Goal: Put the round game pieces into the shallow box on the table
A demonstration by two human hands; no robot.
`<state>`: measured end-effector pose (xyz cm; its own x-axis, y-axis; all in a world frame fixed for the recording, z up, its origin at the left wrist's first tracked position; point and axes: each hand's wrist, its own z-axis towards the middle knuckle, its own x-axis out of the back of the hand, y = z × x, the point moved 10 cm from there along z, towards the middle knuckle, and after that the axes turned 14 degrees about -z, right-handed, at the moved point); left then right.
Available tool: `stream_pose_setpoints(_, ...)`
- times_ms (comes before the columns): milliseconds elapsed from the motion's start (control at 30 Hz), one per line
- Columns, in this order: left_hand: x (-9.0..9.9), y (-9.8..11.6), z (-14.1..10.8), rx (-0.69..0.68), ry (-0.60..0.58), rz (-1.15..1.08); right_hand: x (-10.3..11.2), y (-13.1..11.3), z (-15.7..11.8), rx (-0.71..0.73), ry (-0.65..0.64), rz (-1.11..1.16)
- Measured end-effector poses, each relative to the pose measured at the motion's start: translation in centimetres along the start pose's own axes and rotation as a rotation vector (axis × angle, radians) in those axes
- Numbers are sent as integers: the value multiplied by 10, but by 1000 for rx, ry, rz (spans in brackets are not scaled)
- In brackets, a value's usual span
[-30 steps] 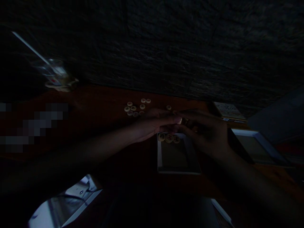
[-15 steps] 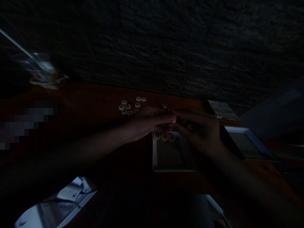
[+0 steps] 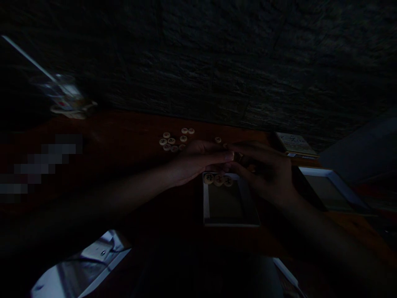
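Observation:
My left hand (image 3: pixel 198 161) and my right hand (image 3: pixel 263 167) meet fingertip to fingertip above the far edge of an open box (image 3: pixel 231 224). Pale round pieces show partly between their fingers; which hand grips them is hard to tell in the dim light. Inside the box, along its far side, lie three round pieces (image 3: pixel 218 179) with characters on them. Several more round pieces (image 3: pixel 171 141) lie on the table beyond my left hand, and a single piece (image 3: pixel 218 140) lies behind the fingertips.
A clear cup (image 3: pixel 66 93) with a straw stands at the far left. To the right are a flat printed box (image 3: pixel 296 144) and another open box (image 3: pixel 328 190). A dark stone wall (image 3: pixel 198 62) rises behind the table. A bright object (image 3: pixel 96 256) is at lower left.
The whole view has shifted slightly, so everything appears a little further right. My hands remain together over the box, and the pale piece between the fingertips shows less.

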<state>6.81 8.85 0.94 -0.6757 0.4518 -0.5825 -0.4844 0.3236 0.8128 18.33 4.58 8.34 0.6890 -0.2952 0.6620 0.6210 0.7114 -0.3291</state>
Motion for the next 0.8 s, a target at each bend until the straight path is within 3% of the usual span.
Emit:
stream_pose_setpoints(200, -3, 0, 1, 3, -37, -8, -1, 1, 0, -14, -5, 0)
stream_pose_setpoints(600, 2, 2, 0, -25, 5, 11, -1, 0, 0, 5, 1, 35)
stream_pose_setpoints(800, -1, -2, 0, 8, -46, 17, 2, -3, 1, 9, 28, 42)
